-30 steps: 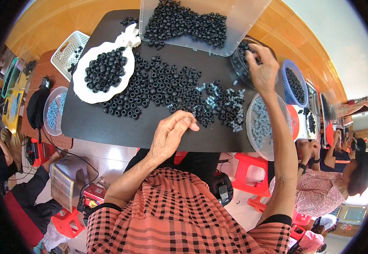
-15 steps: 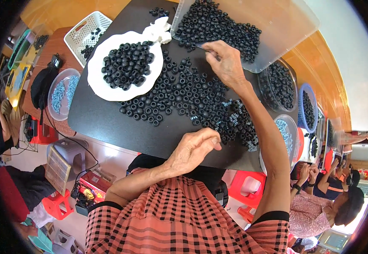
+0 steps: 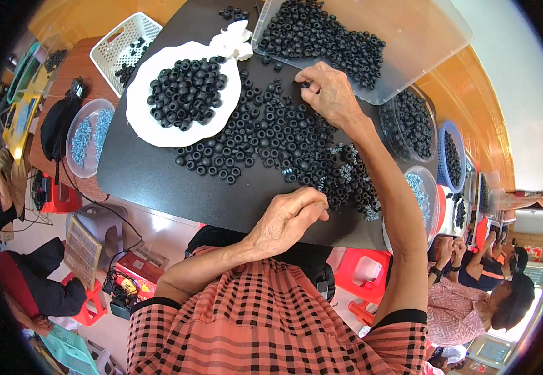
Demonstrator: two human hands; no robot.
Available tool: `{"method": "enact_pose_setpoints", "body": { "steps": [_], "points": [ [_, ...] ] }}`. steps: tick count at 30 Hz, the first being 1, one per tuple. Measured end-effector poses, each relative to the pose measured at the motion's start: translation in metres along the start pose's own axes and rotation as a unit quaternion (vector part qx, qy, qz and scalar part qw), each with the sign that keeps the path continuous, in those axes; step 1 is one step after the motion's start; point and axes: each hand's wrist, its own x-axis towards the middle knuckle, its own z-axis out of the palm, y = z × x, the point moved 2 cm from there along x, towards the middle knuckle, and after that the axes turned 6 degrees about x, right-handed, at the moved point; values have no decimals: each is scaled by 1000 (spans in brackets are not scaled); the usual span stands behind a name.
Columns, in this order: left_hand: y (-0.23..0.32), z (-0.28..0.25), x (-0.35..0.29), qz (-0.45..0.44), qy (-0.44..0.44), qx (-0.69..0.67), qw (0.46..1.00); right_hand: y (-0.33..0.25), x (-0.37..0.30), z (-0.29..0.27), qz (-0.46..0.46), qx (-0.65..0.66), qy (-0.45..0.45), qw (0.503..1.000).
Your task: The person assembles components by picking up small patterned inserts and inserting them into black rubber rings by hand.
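My right hand (image 3: 333, 99) is over the far part of the dark table, just in front of the clear plastic bin's near rim. Its thumb and forefinger pinch a small black ring-shaped part (image 3: 305, 84). Close to the table's near edge, my left hand (image 3: 287, 220) is closed, fingers curled against the thumb; what they hold, if anything, is hidden. Between the hands spreads a loose pile of black ring-shaped parts (image 3: 271, 128). Beside my right forearm, some black parts with pale blue-white pieces (image 3: 346, 178) are heaped.
A scalloped white plate (image 3: 143, 128) heaped with black round parts stands left, by a crumpled white tissue (image 3: 233, 40). The clear bin (image 3: 403, 37) holds more. Right are a clear tub (image 3: 409, 125), a blue basket (image 3: 451, 156) and a bowl of blue pieces (image 3: 418, 187). Other people sit at right.
My right hand has drawn slightly toward me from the bin's rim, and a black part now shows between its fingertips. My left hand has barely moved. The view has shifted slightly.
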Motion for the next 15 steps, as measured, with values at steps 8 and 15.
{"method": "enact_pose_setpoints", "body": {
  "steps": [8,15],
  "points": [
    [-1,-1,0,-7,20,-46,999,-18,-43,-17,48,111,94,988],
    [9,-18,10,29,112,-150,982,-77,-94,-36,18,158,158,975]
  ]
}}
